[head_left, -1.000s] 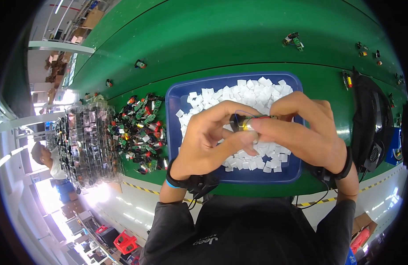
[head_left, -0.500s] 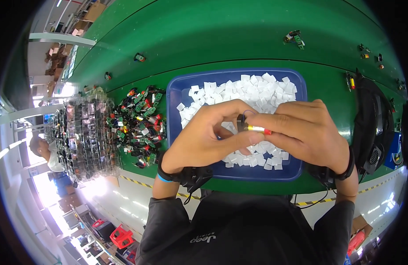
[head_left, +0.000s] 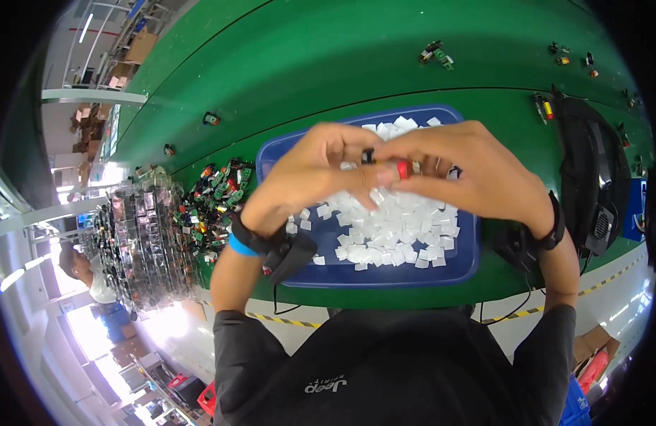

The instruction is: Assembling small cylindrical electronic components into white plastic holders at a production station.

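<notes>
My left hand (head_left: 310,174) and my right hand (head_left: 477,174) meet fingertip to fingertip above a blue tray (head_left: 385,273). Between them they pinch a small part with a red cap and a black end (head_left: 395,167). The tray holds several small white square pieces (head_left: 395,231). Both wrists wear dark bands with cables. My dark-shirted body fills the bottom of the view.
A heap of small red, green and black parts (head_left: 214,206) lies left of the tray on the green table (head_left: 306,71). A clear bag of parts (head_left: 139,241) sits further left. A black bag (head_left: 591,184) lies at right. Loose parts (head_left: 434,53) lie far off. Another person (head_left: 83,273) stands lower left.
Both hands have lifted away from the tray toward the far side, still pinching the small red-capped part between them. My head view has shifted slightly.
</notes>
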### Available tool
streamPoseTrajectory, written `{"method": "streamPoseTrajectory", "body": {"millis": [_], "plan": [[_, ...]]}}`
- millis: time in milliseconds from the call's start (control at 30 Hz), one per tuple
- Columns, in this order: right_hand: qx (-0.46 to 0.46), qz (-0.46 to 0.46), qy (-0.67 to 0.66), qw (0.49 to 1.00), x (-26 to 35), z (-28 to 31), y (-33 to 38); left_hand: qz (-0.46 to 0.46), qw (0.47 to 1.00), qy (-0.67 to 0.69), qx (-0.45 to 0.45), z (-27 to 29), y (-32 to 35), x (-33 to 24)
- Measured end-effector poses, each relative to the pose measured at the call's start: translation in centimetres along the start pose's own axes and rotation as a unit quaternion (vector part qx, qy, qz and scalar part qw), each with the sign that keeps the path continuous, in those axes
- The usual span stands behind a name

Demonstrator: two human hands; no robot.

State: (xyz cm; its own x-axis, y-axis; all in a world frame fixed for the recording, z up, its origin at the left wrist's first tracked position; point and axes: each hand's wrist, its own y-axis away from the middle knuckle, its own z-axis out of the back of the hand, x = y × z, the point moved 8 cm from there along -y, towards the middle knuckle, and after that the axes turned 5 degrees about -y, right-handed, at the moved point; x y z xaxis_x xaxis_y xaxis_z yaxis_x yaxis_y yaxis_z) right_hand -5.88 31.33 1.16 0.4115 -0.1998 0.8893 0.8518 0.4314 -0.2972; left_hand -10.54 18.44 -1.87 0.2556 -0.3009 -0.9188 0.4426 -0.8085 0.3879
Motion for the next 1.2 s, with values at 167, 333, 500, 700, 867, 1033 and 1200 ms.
{"method": "streamPoseTrajectory", "body": {"millis": [167,333,500,700,867,1033,1200], "plan": [[-0.130,-0.124,0.024,0.983,-3.7,6.1,-1.0,0.028,0.967,-0.222,-0.119,9.5,-4.6,0.0],[-0.227,-0.224,0.188,0.929,-17.8,11.8,-0.1,-0.013,0.716,-0.625,-0.312,15.7,-5.4,1.4],[-0.200,-0.246,0.173,0.933,-18.5,10.8,-1.8,-0.144,0.681,-0.633,-0.339,11.9,-0.1,-1.0],[-0.112,0.124,0.308,0.936,-0.2,1.5,-4.1,-0.179,0.854,-0.334,-0.357,5.2,8.1,-1.6],[-0.022,0.184,0.354,0.917,6.1,-4.5,-2.4,-0.252,0.859,-0.285,-0.342,3.3,9.9,-1.6],[-0.036,0.222,0.387,0.894,6.3,-5.1,-2.2,-0.322,0.804,-0.396,-0.305,1.7,9.7,-1.3],[-0.060,0.204,0.380,0.900,6.0,-4.7,-1.8,-0.391,0.769,-0.415,-0.290,0.2,10.3,-2.1]]}}
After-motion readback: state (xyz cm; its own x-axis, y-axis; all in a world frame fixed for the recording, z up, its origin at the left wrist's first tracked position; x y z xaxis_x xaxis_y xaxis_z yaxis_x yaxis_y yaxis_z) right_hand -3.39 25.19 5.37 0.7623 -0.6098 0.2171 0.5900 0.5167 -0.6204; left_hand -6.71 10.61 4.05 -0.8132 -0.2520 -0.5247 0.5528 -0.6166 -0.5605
